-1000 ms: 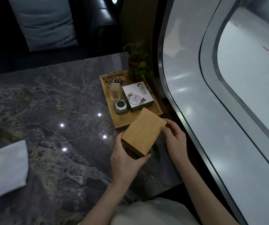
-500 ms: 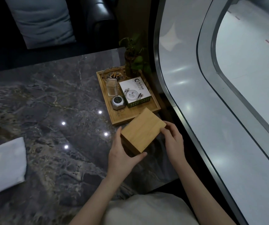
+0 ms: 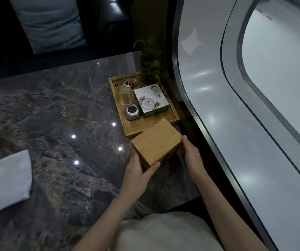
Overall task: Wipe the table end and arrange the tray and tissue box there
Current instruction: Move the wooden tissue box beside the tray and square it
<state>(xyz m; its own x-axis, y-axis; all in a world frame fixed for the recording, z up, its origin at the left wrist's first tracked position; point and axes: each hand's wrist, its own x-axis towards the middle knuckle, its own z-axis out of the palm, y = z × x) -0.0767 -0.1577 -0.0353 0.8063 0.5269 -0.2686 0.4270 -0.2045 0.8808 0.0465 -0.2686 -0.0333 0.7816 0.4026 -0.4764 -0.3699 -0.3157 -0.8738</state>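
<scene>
A wooden tissue box [image 3: 155,142] sits at the right end of the dark marble table [image 3: 55,115], just in front of a wooden tray [image 3: 132,129]. My left hand [image 3: 137,175] grips the box's near left corner, thumb along its front edge. My right hand [image 3: 192,154] presses against the box's right side. The tray carries a glass ashtray with butts [image 3: 127,81], a clear holder [image 3: 125,96], a small metal gadget [image 3: 132,112] and a white printed box [image 3: 151,99].
A folded white cloth [image 3: 4,180] lies at the table's left. A small potted plant [image 3: 150,62] stands at the tray's far corner. A curved glass and metal wall [image 3: 209,105] borders the table's right edge. A dark sofa with a grey cushion [image 3: 49,22] is behind.
Both hands have lowered the tissue box from a tilted, lifted hold down toward the table in front of the tray. The view has shifted slightly.
</scene>
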